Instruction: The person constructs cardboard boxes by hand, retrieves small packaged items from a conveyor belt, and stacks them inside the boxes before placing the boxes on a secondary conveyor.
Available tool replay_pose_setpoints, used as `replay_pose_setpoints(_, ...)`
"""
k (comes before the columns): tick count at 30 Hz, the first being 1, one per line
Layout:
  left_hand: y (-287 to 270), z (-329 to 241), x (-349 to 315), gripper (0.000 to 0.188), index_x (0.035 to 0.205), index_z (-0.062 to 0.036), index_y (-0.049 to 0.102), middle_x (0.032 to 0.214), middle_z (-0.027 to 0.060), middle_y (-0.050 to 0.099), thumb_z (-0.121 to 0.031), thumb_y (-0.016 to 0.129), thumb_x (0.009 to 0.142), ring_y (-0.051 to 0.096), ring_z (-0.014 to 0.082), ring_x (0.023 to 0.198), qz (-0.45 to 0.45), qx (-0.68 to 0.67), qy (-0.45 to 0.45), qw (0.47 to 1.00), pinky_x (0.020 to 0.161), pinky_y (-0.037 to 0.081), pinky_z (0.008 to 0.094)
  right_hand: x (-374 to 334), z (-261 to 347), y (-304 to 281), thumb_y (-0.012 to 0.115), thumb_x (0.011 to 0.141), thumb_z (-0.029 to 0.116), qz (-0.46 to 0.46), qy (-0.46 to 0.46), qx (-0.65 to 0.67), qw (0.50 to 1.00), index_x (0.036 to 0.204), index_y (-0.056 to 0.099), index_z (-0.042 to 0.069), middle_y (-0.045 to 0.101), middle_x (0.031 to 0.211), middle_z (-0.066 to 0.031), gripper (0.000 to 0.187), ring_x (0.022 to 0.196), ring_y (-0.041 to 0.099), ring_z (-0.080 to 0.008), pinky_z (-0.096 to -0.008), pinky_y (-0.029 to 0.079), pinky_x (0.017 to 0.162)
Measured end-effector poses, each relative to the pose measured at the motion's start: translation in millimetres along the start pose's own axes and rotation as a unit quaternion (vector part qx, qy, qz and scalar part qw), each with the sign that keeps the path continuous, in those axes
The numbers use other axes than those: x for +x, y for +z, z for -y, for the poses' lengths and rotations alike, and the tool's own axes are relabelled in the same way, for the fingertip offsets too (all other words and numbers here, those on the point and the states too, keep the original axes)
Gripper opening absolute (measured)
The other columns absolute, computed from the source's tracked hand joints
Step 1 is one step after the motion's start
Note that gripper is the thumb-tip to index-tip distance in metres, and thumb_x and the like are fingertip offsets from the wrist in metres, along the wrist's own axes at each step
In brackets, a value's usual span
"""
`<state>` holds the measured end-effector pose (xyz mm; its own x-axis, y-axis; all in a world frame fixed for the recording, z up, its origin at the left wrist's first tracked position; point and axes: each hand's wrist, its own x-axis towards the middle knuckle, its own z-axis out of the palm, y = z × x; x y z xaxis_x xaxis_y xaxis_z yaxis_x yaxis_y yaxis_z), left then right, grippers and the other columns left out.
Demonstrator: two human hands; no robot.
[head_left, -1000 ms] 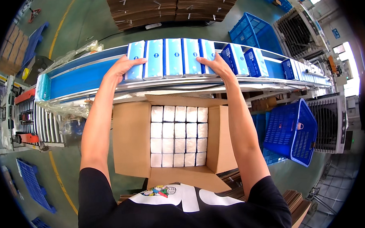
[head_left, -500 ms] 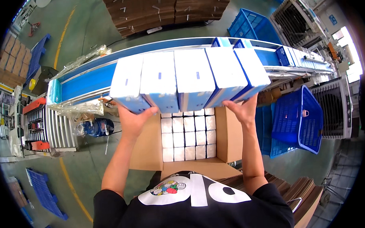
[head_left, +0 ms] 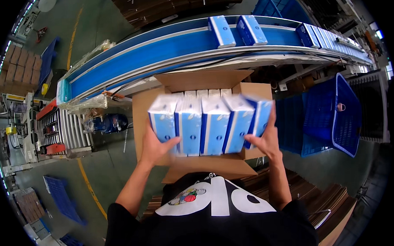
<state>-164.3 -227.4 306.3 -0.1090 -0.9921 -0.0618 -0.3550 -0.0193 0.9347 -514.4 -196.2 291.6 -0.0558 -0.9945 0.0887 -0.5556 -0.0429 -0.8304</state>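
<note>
Head cam: I see 5 glossy blue-and-white rectangular packs in a row, over open brown cardboard box.
L hand: fingers round row's L end, thumb on front.
R hand: holds R end likewise; end pack tilts.
In box: white-topped packs, partly hidden.
Flat blue conveyor belt: beyond box, w/ more blue-and-white packs.

Ahead of you, the blue conveyor belt bears two blue-and-white packs right of centre, a tight row of packs farther right, and a teal block at its left end.
</note>
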Motion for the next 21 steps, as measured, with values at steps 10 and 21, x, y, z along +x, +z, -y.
replay_pose_setpoints(10, 111.2, 218.6, 15.2, 0.077, 0.124, -0.0039, 0.051, 0.136, 0.0187, 0.041, -0.067, 0.034, 0.083, 0.04, 0.0344, 0.125, 0.486, 0.424, -0.342, 0.683, 0.103, 0.033, 0.0384, 12.0, -106.4, 105.6, 0.046, 0.084, 0.054, 0.594, 0.063, -0.331, 0.73, 0.099, 0.066, 0.002, 0.064, 0.102, -0.0168, 0.058, 0.099, 0.06, -0.0344, -0.0436, 0.047, 0.084)
replay_pose_setpoints(21, 86.0, 215.1, -4.5, 0.051, 0.119, -0.0046, 0.055, 0.12, 0.018, 0.056, -0.045, 0.034, 0.095, 0.053, 0.0313, 0.112, 0.489, 0.268, -0.221, 0.8, 0.096, 0.04, 0.0364, 169.6, -144.3, -75.5, 0.058, 0.086, 0.023, 0.082, 0.016, 0.234, 0.969, 0.1, 0.065, 0.002, 0.066, 0.089, -0.0077, 0.026, 0.077, 0.063, -0.0164, -0.0289, 0.05, 0.069)
